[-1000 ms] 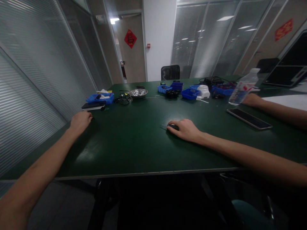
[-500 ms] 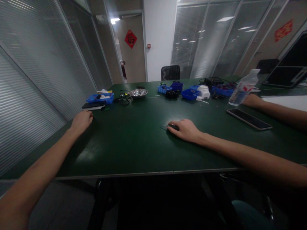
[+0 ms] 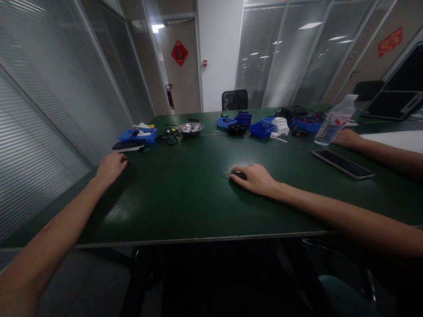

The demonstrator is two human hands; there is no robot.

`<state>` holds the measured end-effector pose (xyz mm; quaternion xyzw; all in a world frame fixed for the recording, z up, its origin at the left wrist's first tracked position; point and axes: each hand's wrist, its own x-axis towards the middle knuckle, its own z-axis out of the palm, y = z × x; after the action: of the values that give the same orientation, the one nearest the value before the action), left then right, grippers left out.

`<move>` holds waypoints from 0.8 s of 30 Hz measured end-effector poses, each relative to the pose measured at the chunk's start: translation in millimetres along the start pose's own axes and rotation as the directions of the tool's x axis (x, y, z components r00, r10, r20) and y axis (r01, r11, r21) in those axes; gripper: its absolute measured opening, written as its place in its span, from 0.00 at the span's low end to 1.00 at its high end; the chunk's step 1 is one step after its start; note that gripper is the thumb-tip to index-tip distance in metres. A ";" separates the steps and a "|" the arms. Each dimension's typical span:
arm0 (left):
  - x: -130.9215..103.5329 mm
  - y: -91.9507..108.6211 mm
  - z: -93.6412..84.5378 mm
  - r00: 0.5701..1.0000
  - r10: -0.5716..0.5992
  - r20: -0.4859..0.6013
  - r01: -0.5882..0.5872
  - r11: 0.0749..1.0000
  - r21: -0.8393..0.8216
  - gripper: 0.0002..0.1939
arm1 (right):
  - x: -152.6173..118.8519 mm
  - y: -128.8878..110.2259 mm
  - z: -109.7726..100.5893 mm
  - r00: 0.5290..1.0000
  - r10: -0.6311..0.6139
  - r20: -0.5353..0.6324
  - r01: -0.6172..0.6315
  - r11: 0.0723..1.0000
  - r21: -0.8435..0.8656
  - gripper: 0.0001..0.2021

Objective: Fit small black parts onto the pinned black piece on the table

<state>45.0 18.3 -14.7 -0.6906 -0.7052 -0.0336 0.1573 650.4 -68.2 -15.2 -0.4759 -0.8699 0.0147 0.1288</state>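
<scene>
My right hand point(image 3: 256, 179) rests on the green table point(image 3: 178, 193), its fingers wrapped round the dark handle of a small screwdriver point(image 3: 238, 175). The thin metal shaft points left, close above the tabletop. At the left side of the table lies my left hand point(image 3: 110, 167), with curled fingers. Whatever those fingers hold, if anything, is hidden. Just beyond it are a black flat case or notebook point(image 3: 128, 144) and a blue tray point(image 3: 139, 134) with small items in it.
Cables point(image 3: 169, 135) and a round metal dish point(image 3: 191, 128) stand at the back. Blue bins point(image 3: 261, 130) and a white object point(image 3: 280, 127) sit farther right. A phone point(image 3: 342, 164) lies near a tilted water bottle point(image 3: 337, 121), beside another person's hand point(image 3: 347, 137).
</scene>
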 end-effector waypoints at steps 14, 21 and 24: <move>-2.8 -0.1 -1.0 1.000 -0.027 -0.013 0.027 0.999 0.021 0.19 | 0.7 1.2 1.3 1.000 0.004 0.002 -0.004 1.000 -0.023 0.26; -2.4 -3.9 -1.5 0.993 -0.113 0.018 0.113 0.994 -0.009 0.19 | -0.4 -0.3 -0.3 1.000 0.003 0.002 -0.003 1.000 -0.004 0.26; -4.9 -2.4 -5.3 0.992 -0.123 0.008 0.123 0.992 0.006 0.19 | -0.4 -0.8 -0.6 1.000 0.006 0.008 -0.006 1.000 0.006 0.26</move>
<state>43.6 12.1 -10.6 -0.6454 -0.7472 -0.0382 0.1540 650.1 -68.9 -14.5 -0.4779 -0.8690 0.0195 0.1265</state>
